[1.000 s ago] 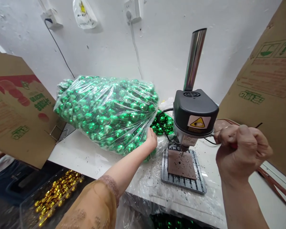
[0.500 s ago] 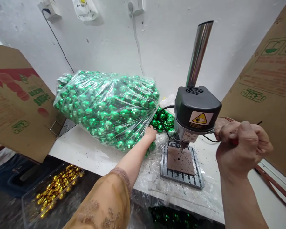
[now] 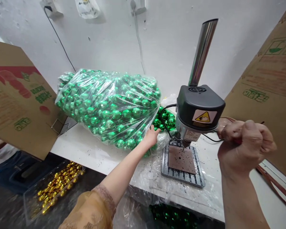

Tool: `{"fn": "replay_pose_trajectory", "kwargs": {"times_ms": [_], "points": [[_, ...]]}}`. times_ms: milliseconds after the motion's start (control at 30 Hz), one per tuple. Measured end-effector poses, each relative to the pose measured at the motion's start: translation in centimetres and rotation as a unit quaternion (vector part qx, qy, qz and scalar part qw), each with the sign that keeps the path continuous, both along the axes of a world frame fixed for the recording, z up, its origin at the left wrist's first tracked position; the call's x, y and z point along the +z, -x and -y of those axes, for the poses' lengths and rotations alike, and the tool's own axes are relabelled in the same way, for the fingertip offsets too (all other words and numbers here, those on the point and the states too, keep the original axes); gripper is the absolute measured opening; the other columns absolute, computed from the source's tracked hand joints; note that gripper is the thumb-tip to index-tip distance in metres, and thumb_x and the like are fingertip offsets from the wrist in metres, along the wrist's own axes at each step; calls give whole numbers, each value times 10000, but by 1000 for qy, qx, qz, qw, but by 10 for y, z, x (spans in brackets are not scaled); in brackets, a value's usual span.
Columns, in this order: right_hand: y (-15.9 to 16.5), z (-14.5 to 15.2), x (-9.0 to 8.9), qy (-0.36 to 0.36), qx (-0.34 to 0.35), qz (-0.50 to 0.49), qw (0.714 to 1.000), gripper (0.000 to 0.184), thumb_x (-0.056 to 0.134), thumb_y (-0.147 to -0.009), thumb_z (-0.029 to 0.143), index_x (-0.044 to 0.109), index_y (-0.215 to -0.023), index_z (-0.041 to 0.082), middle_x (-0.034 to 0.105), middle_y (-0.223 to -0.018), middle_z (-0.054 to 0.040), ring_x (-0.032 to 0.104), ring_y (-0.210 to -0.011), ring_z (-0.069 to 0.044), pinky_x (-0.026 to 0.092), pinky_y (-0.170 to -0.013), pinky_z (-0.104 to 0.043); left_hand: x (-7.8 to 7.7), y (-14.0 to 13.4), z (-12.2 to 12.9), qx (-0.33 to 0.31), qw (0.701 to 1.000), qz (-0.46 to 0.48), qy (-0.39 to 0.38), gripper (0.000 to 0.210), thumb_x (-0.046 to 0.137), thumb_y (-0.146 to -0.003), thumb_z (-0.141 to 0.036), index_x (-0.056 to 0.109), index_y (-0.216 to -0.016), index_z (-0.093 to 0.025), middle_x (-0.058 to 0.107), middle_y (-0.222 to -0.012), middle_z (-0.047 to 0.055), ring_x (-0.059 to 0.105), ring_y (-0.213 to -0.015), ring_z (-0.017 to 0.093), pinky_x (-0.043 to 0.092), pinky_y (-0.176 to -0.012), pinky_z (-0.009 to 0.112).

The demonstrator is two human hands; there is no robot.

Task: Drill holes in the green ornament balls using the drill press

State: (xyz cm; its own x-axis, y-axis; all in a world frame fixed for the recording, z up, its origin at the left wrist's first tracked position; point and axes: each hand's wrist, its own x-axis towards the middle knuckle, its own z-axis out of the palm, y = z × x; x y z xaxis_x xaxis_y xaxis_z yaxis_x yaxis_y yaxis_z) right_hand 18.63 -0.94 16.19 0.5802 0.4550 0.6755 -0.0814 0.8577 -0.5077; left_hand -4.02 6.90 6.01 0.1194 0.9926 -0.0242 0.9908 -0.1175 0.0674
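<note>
Right hand (image 3: 248, 143): closed in a fist round the handle (image 3: 238, 140) at the side of the drill; a bit of red shows between the fingers.

Left hand (image 3: 151, 136): stretched out to the gathered end of a clear plastic bag (image 3: 107, 108) packed with green beads. Thumb and forefinger stand slightly apart; the other fingers are partly hidden, so from where I stand I cannot tell whether they hold a bead.

Drill (image 3: 200, 109): upright on the tabletop (image 3: 89, 144), right of the bag, with a steel column (image 3: 203, 52) behind its black housing. The drill bit (image 3: 183, 149) points down over a brown board (image 3: 187, 163), which has one dark hole and lies on the slotted base (image 3: 165, 170). Dark specks are scattered over both.

Loose green beads (image 3: 167, 120): on the tabletop, between the bag and the drill.

Lower left: gold beads (image 3: 59, 181) in a clear tray (image 3: 26, 206), below tabletop level. Cardboard boxes stand at left (image 3: 16, 105) and right (image 3: 269, 95).
</note>
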Motion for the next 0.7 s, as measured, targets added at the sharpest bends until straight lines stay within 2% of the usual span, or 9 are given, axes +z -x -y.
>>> {"fn": "replay_pose_trajectory", "kwargs": {"times_ms": [100,300,500,700], "points": [[0,1,1,1,-5,-1,1000,369,623,-790,234,382,-513,203,385,-432,76,376,-420,-72,360,-517,-292,-1,1,-5,27,1000,2,4,589,488,-948,-51,514,-1486,-290,475,-1438,159,613,-1242,308,469,-1067,404],[-1,3,1,8,-3,6,1000,356,633,-793,261,407,-523,211,391,-430,74,375,-423,-79,352,-500,-297,-5,1,-17,38,999,16,30,520,447,-1050,-295,425,-1569,-315,509,-1397,174,625,-1241,315,492,-1037,402],[-1,2,0,1,-8,-5,1000,351,616,-782,216,390,-514,205,374,-434,74,382,-427,-77,360,-516,-302,-22,-5,-20,31,998,6,62,620,445,-1000,-133,453,-1566,-388,559,-1334,157,594,-1283,313,484,-1055,412],[1,1,0,3,-4,-2,1000,341,612,-771,214,395,-509,203,381,-438,75,379,-426,-73,357,-530,-310,-33,-8,-22,39,998,14,51,698,523,-944,-119,431,-1579,-394,545,-1364,137,591,-1288,304,477,-1083,404]]}}
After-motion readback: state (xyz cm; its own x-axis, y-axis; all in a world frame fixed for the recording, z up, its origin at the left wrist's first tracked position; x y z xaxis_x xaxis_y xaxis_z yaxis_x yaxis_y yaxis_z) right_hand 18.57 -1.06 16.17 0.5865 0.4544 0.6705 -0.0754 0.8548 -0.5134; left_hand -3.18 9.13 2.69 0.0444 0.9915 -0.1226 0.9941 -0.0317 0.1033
